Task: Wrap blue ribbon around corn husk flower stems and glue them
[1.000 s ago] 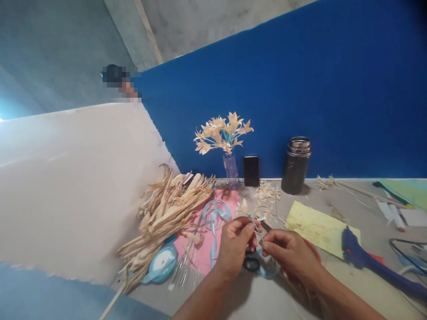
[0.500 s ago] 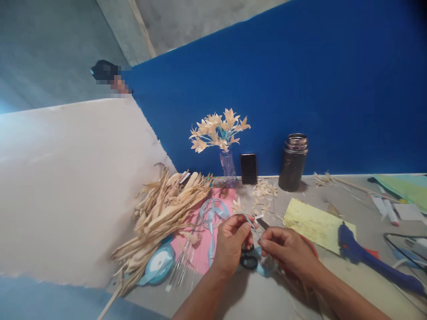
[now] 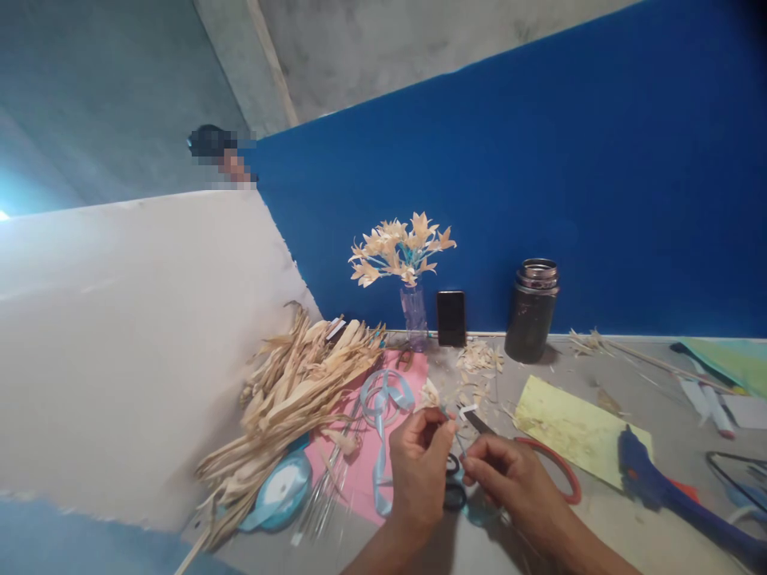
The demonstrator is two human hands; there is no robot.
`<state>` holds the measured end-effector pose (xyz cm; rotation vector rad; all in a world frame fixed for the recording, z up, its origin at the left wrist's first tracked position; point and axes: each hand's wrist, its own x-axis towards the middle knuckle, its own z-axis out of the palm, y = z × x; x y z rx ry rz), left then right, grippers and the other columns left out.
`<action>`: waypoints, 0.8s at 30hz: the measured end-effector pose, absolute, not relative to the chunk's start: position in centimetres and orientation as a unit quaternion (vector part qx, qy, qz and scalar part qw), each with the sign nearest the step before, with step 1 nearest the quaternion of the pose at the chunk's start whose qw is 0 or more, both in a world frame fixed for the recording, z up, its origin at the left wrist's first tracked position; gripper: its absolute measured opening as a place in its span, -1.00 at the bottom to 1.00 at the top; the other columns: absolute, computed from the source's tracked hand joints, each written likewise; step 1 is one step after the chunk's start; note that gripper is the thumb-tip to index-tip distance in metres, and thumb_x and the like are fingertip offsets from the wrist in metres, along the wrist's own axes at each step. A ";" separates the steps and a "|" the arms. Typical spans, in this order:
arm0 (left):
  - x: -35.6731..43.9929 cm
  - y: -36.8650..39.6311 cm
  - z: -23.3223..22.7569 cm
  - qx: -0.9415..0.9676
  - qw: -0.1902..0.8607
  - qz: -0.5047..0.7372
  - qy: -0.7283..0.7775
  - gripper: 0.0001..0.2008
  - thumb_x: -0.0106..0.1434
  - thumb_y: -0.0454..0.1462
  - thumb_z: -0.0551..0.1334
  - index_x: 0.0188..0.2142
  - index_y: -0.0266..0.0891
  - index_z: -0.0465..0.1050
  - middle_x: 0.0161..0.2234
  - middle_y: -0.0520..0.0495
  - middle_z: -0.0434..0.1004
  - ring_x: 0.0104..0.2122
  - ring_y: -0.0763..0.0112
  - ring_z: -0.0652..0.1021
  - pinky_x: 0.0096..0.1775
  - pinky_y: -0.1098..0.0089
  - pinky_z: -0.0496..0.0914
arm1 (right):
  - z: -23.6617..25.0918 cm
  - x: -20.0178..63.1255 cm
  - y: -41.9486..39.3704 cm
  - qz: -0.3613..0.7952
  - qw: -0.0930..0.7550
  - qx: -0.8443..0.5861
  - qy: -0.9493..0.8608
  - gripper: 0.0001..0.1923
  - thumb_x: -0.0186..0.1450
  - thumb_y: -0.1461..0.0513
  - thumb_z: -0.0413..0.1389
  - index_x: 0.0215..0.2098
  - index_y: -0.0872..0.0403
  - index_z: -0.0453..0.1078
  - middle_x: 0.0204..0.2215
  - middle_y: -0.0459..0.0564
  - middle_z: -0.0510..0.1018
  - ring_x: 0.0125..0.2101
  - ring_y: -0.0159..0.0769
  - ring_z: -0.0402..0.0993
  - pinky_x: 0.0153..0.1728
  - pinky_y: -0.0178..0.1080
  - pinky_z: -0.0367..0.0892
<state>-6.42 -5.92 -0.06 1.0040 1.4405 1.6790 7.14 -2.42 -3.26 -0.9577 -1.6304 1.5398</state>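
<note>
My left hand (image 3: 419,463) is closed in a pinch on a thin wire stem (image 3: 459,442) with light-blue wrapping. A small cream husk flower (image 3: 429,392) shows just above its fingers. Lower on the same stem, the fingertips of my right hand (image 3: 509,483) are pinched together. Black-handled scissors (image 3: 455,497) lie partly hidden between the hands. Beside my right hand are a red loop handle (image 3: 569,473) and a dark blade (image 3: 478,422); whether these belong together I cannot tell.
Dried corn husks (image 3: 300,399), a blue ribbon roll (image 3: 279,489) and loose wires (image 3: 327,495) lie left. Husk flowers (image 3: 401,247) stand in a clear vase (image 3: 413,315), near a phone (image 3: 451,318) and a dark flask (image 3: 532,315). A blue glue gun (image 3: 659,479) lies right.
The view has shifted, so the table things sit lower in it. My left hand has turned, and the flower and upper stem are now more hidden behind its fingers.
</note>
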 end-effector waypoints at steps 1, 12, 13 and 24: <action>-6.4 -6.0 -0.3 0.393 0.336 0.646 0.561 -0.85 0.15 -0.21 0.34 -0.42 -0.27 0.53 -0.46 -0.05 0.54 -0.46 0.42 0.46 -0.39 0.46 0.33 | -3.2 7.1 -2.4 0.589 0.346 -0.370 -0.629 -0.68 0.21 0.02 0.21 -0.53 0.09 0.45 -0.61 -0.11 0.49 -0.63 -0.42 0.29 -0.58 -0.36 0.17; -5.9 -6.4 1.1 0.498 0.218 0.641 0.542 -0.76 0.20 -0.20 0.33 -0.57 -0.18 0.50 -0.53 -0.02 0.40 -0.47 0.37 0.37 -0.35 0.40 0.28 | -2.8 7.1 -2.2 0.524 0.380 -0.359 -0.673 -0.71 0.19 0.01 0.22 -0.40 0.07 0.55 -0.48 -0.02 0.59 -0.44 -0.21 0.44 -0.39 -0.26 0.32; -5.9 -6.3 1.2 0.499 0.231 0.640 0.536 -0.83 0.19 -0.20 0.34 -0.50 -0.18 0.54 -0.49 -0.03 0.43 -0.47 0.38 0.37 -0.35 0.41 0.29 | -2.9 7.1 -2.2 0.513 0.382 -0.363 -0.677 -0.69 0.19 0.00 0.21 -0.45 0.07 0.54 -0.51 -0.03 0.57 -0.46 -0.22 0.42 -0.41 -0.27 0.30; -8.3 -7.3 -1.4 0.478 0.367 0.564 0.564 -0.66 0.32 -0.03 0.16 -0.40 -0.21 0.50 -0.66 0.08 0.25 -0.62 0.47 0.28 -0.53 0.47 0.19 | -2.6 7.6 -1.6 0.522 0.429 -0.400 -0.619 -0.72 0.20 0.04 0.20 -0.45 0.07 0.58 -0.58 -0.06 0.58 -0.62 -0.36 0.33 -0.59 -0.34 0.23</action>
